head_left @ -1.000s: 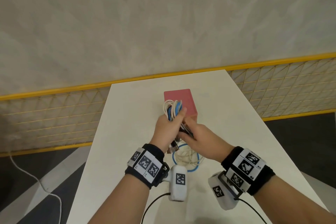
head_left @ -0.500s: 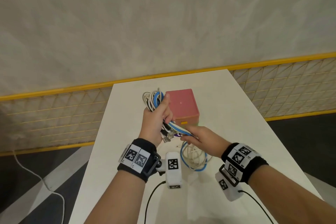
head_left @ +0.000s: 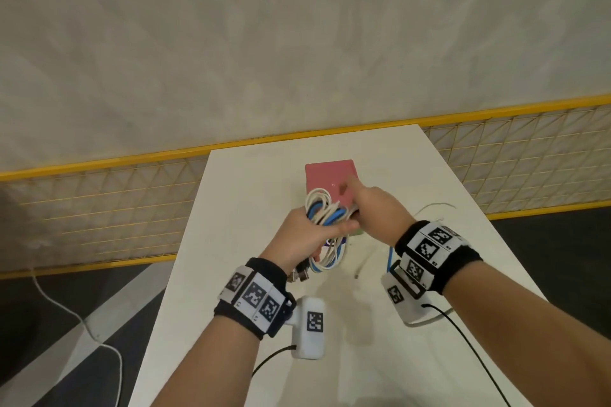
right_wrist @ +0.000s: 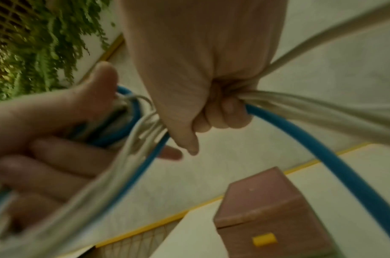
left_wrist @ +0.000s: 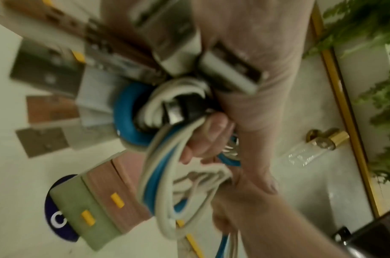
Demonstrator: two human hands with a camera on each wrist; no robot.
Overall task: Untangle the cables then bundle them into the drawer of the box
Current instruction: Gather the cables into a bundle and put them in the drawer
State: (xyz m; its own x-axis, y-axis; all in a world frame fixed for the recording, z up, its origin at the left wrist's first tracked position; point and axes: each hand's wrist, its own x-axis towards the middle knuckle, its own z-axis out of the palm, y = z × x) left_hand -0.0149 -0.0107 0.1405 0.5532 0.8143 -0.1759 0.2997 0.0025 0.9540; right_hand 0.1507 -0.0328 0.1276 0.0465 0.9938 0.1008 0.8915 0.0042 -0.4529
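My left hand [head_left: 305,236] grips a coiled bundle of white and blue cables [head_left: 325,213] just in front of the pink box [head_left: 330,177]. USB plugs [head_left: 299,274] hang out below the palm. My right hand [head_left: 373,208] is fisted round several white strands and one blue strand [right_wrist: 278,111] that run from the bundle, held beside the box's top. In the left wrist view the box shows a pink drawer [left_wrist: 123,197] and a green drawer [left_wrist: 88,214], both with yellow handles and both pushed in. The box front is hidden in the head view.
The white table [head_left: 413,357] ends in edges left and right, with dark floor below. Loose cable tails [head_left: 433,206] trail on the table to the right of my right wrist. A yellow-framed mesh fence [head_left: 99,201] runs behind the table. A white cord [head_left: 109,347] lies on the floor at left.
My left hand has brought the bundle right, in front of the box. My right hand has risen from the table with the strands; the loose coil on the table is drawn up.
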